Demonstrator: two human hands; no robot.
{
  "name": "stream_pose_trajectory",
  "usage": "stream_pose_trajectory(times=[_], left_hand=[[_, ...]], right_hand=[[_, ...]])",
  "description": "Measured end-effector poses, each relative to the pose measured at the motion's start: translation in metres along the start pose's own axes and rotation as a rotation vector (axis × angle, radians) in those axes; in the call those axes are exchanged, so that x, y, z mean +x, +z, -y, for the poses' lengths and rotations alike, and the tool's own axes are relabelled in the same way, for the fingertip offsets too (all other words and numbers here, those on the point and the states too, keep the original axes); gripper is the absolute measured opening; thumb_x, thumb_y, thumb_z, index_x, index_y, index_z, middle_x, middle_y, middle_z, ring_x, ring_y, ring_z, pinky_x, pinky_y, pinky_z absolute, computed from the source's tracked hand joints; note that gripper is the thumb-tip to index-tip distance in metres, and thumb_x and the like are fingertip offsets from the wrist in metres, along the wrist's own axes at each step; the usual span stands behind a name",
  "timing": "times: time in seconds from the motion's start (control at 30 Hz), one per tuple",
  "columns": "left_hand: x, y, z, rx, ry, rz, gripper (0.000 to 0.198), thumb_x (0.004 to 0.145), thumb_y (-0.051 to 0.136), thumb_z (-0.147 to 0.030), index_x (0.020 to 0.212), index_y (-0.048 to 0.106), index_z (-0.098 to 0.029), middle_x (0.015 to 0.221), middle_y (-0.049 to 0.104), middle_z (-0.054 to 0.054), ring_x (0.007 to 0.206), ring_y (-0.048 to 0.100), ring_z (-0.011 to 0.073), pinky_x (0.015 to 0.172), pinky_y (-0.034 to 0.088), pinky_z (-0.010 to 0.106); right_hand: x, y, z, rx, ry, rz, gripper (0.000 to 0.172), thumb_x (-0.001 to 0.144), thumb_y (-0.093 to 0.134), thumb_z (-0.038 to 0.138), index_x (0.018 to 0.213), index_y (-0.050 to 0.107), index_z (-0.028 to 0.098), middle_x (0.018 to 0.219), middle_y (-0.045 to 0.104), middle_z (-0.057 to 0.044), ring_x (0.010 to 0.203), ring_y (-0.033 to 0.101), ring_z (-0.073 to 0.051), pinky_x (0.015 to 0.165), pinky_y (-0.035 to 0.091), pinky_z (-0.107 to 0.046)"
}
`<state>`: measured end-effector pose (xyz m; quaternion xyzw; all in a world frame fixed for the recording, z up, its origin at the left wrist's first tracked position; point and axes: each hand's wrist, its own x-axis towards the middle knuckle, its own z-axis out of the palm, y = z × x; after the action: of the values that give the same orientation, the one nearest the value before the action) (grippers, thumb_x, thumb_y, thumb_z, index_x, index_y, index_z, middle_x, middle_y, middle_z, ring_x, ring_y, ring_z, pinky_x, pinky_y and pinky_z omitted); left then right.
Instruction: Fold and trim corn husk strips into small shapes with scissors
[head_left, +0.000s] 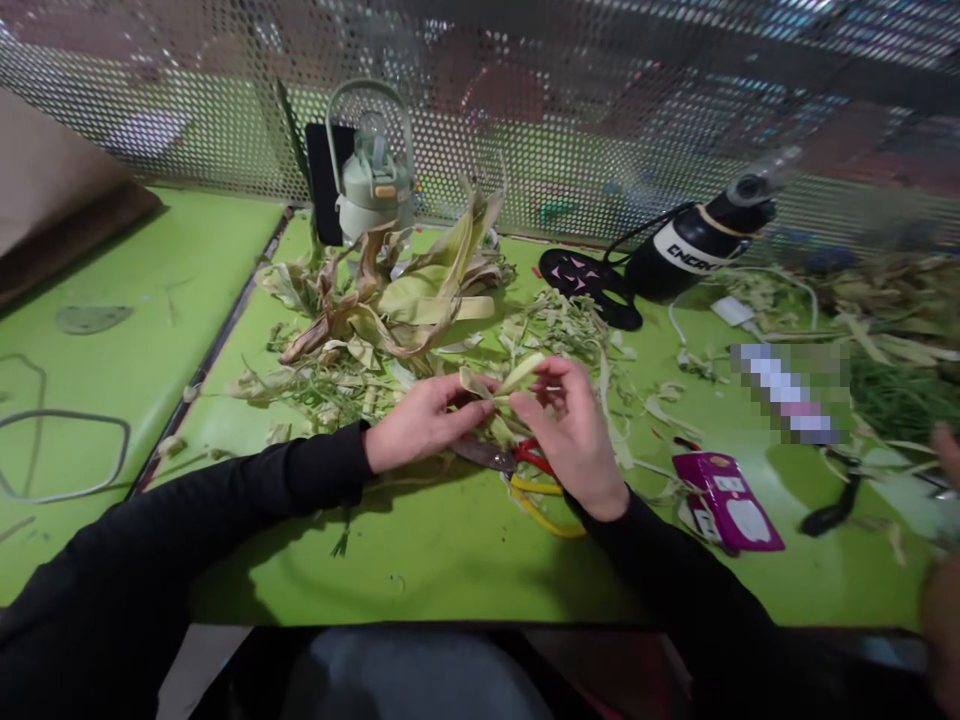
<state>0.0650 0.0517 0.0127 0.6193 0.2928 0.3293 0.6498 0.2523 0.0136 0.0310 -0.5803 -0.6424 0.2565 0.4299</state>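
Between my two hands is a pale green corn husk strip (520, 375), folded or crossed in the fingers. My left hand (427, 418) pinches its left end between thumb and fingers. With thumb and fingertips, my right hand (571, 430) grips the other part. Just under my hands lie scissors (536, 487) with red and yellow handles and dark blades, partly hidden by my right hand. A heap of dried and green corn husks (405, 300) sits beyond my left hand. Shredded husk scraps (559, 325) lie beyond my right hand.
A pale green water bottle (375, 190) and a black bottle (694, 245) stand at the perforated metal screen (525, 120). A black palette-like plate (589, 285) lies near them. At right are a purple packet (727, 500) and another person's hand (946, 455). A brown paper bag (60, 190) is at left.
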Motion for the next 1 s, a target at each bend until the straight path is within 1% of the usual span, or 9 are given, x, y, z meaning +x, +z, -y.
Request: stream_pose_trajectory(times=[0.07, 0.17, 0.3, 0.4, 0.53, 0.6, 0.7, 0.83, 1.0], left_hand=[[0.0, 0.0, 0.0, -0.005, 0.004, -0.009, 0.024, 0.088, 0.059, -0.032, 0.101, 0.062, -0.011, 0.074, 0.058, -0.001, 0.066, 0.053, 0.0095, 0.063, 0.046, 0.022], [-0.001, 0.001, 0.0, -0.015, -0.008, -0.034, 0.025, 0.086, 0.062, -0.035, 0.096, 0.062, -0.012, 0.073, 0.058, -0.001, 0.064, 0.052, 0.0092, 0.059, 0.044, 0.021], [-0.002, 0.001, -0.003, -0.069, -0.05, -0.058, 0.026, 0.084, 0.065, -0.038, 0.091, 0.062, -0.013, 0.07, 0.058, -0.001, 0.062, 0.053, 0.0091, 0.056, 0.043, 0.02], [-0.003, 0.003, -0.007, -0.123, -0.037, -0.086, 0.026, 0.083, 0.067, -0.036, 0.095, 0.063, -0.013, 0.073, 0.061, -0.001, 0.066, 0.058, 0.0099, 0.061, 0.047, 0.021], [-0.003, 0.005, -0.006, -0.125, -0.028, -0.092, 0.028, 0.083, 0.068, -0.037, 0.096, 0.065, -0.012, 0.072, 0.059, -0.001, 0.063, 0.054, 0.009, 0.06, 0.046, 0.021], [-0.002, 0.005, -0.004, -0.114, -0.023, -0.08, 0.029, 0.082, 0.07, -0.038, 0.094, 0.065, -0.012, 0.069, 0.057, -0.003, 0.061, 0.05, 0.0078, 0.057, 0.043, 0.02], [-0.001, 0.006, 0.0, -0.166, -0.012, -0.056, 0.034, 0.078, 0.074, -0.039, 0.096, 0.062, -0.013, 0.075, 0.06, -0.001, 0.064, 0.052, 0.0077, 0.059, 0.043, 0.02], [0.0, 0.007, 0.004, -0.241, -0.083, -0.049, 0.044, 0.072, 0.08, -0.041, 0.097, 0.054, -0.016, 0.071, 0.059, -0.003, 0.06, 0.053, 0.008, 0.056, 0.042, 0.02], [0.001, 0.005, 0.005, -0.219, -0.146, -0.072, 0.044, 0.071, 0.081, -0.039, 0.089, 0.048, -0.017, 0.063, 0.059, -0.005, 0.051, 0.047, 0.0051, 0.048, 0.033, 0.018]], right_hand=[[-0.001, 0.0, 0.004, -0.074, -0.061, 0.0, 0.025, 0.085, 0.07, 0.043, 0.094, 0.06, 0.023, 0.093, 0.062, -0.003, 0.078, 0.056, -0.016, 0.069, 0.048, -0.032], [-0.002, 0.001, 0.008, -0.042, -0.04, 0.06, 0.014, 0.089, 0.066, 0.033, 0.087, 0.059, 0.021, 0.078, 0.063, 0.001, 0.067, 0.056, -0.013, 0.063, 0.046, -0.028], [-0.006, 0.002, 0.01, -0.011, -0.06, 0.075, 0.008, 0.088, 0.065, 0.026, 0.085, 0.059, 0.021, 0.078, 0.063, 0.002, 0.067, 0.058, -0.011, 0.063, 0.047, -0.025], [-0.009, 0.004, 0.008, 0.072, -0.054, 0.046, 0.008, 0.087, 0.064, 0.023, 0.086, 0.056, 0.021, 0.078, 0.061, 0.003, 0.066, 0.058, -0.01, 0.061, 0.048, -0.024], [-0.008, 0.006, 0.004, 0.074, -0.065, 0.073, 0.014, 0.09, 0.061, 0.022, 0.103, 0.058, 0.022, 0.085, 0.064, 0.001, 0.07, 0.061, -0.012, 0.062, 0.051, -0.025], [-0.006, 0.006, 0.002, -0.066, -0.181, 0.05, 0.015, 0.093, 0.059, 0.021, 0.107, 0.062, 0.023, 0.092, 0.066, -0.002, 0.079, 0.063, -0.014, 0.068, 0.052, -0.029], [-0.005, 0.005, 0.002, -0.294, -0.446, -0.064, 0.015, 0.094, 0.06, 0.019, 0.104, 0.07, 0.025, 0.096, 0.066, -0.005, 0.09, 0.063, -0.018, 0.075, 0.052, -0.033], [-0.005, 0.004, 0.004, -0.509, -0.738, -0.142, 0.021, 0.088, 0.069, 0.017, 0.106, 0.072, 0.025, 0.095, 0.07, -0.006, 0.083, 0.06, -0.019, 0.073, 0.052, -0.034], [-0.004, 0.005, 0.007, -0.44, -0.767, -0.003, 0.015, 0.089, 0.066, 0.016, 0.103, 0.069, 0.021, 0.096, 0.072, -0.006, 0.083, 0.064, -0.017, 0.073, 0.054, -0.032]])
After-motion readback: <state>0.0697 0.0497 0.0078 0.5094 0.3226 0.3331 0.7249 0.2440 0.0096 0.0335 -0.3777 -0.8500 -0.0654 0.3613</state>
